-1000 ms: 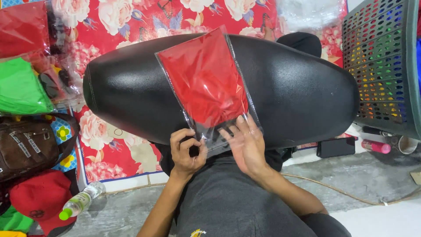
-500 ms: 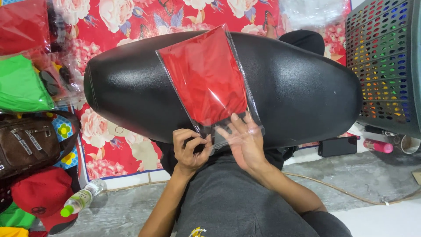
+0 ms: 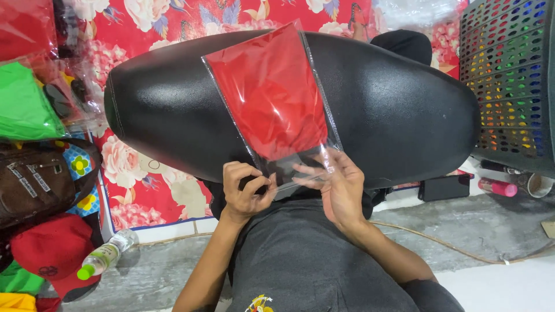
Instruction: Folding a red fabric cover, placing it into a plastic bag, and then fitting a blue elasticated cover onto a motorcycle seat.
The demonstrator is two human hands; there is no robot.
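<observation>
A clear plastic bag (image 3: 272, 98) holding folded red cloth lies tilted on a large black padded seat (image 3: 399, 110). My left hand (image 3: 245, 190) pinches the bag's near left corner, fingers curled on the plastic. Fingers spread, my right hand (image 3: 338, 188) presses on the bag's open near flap. The flap end is see-through and holds no cloth.
A red floral cloth (image 3: 139, 173) covers the floor under the seat. At left lie a green packed garment (image 3: 23, 107), a brown bag (image 3: 34, 185), a red cap (image 3: 52, 248) and a green-capped bottle (image 3: 104, 257). A dark perforated basket (image 3: 509, 81) stands at right, with a cable (image 3: 462, 245) on the concrete.
Both hands have shifted slightly along the bag's near edge, and the bag sits a little more upright on the seat. Nothing was let go.
</observation>
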